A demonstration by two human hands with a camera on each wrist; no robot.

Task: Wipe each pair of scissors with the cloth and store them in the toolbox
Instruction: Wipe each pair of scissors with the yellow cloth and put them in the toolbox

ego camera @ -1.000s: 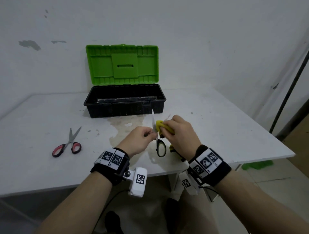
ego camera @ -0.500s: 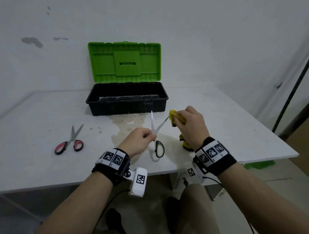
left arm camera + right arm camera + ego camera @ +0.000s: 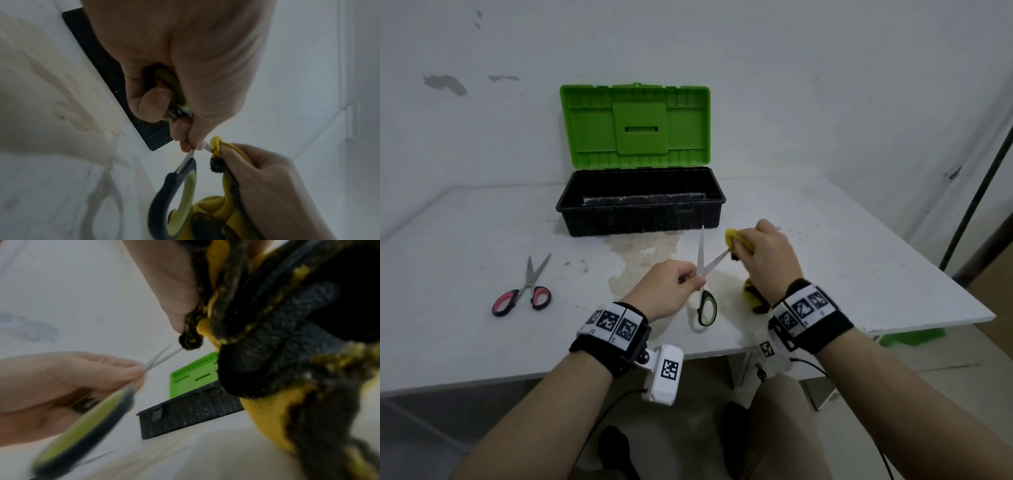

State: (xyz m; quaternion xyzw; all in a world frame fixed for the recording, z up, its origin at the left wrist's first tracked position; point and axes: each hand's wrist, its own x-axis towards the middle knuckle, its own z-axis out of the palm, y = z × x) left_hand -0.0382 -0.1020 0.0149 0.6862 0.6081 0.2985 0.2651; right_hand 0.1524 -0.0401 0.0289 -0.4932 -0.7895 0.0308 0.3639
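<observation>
From the head view, the left hand (image 3: 666, 291) grips green-handled scissors (image 3: 705, 284) above the table (image 3: 859, 274); red-handled scissors (image 3: 524, 291) lie unwiped, toolbox (image 3: 640, 219) seemingly empty. Left wrist: blades splayed. Right wrist: right hand (image 3: 174, 288) clutches the cloth (image 3: 267, 337) at a blade tip.

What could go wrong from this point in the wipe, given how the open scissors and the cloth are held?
1. The green-handled scissors are open, and the right hand drags the yellow cloth off one blade tip; a slip could nick a finger.
2. The left hand pinches only near the pivot, so the pair could twist or drop.
3. The red-handled scissors lie unwiped and could be skipped before the toolbox.
</observation>
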